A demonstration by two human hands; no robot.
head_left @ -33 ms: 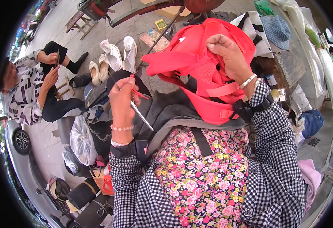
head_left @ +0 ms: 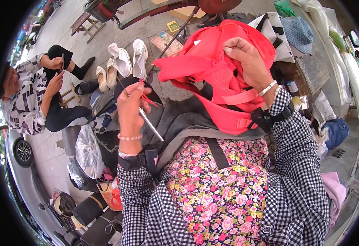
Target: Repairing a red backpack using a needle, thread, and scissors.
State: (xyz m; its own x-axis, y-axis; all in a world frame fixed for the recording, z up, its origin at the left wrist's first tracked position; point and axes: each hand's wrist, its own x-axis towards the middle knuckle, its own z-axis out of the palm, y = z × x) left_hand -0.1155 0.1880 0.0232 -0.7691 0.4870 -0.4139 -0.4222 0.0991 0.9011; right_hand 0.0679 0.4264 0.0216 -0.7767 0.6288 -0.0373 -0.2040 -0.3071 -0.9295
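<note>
A coral-red backpack (head_left: 228, 82) with mesh padding and straps lies crumpled over a dark cloth (head_left: 169, 119) on my lap. My right hand (head_left: 245, 57) is closed on its upper part, thumb and fingers pinched at the fabric. To the left of the bag, apart from it, my left hand (head_left: 132, 104) is closed round a slim silver rod-like tool (head_left: 151, 125). The tool's thin end points up and away, and its thicker end sticks out below the palm. Some red cord (head_left: 150, 100) hangs from the same fingers, with a red bit at the fingertips.
A person (head_left: 32, 94) sits at the left with a phone. White shoes (head_left: 139, 59) and beige flats (head_left: 106, 76) stand on the paving ahead. A dark red machine part (head_left: 159, 14) crosses the far edge. A blue hat (head_left: 297, 33) lies far right; a plastic bag (head_left: 89, 151) sits left.
My left hand and the silver tool have shifted very slightly to the left. The right hand and the backpack look the same.
</note>
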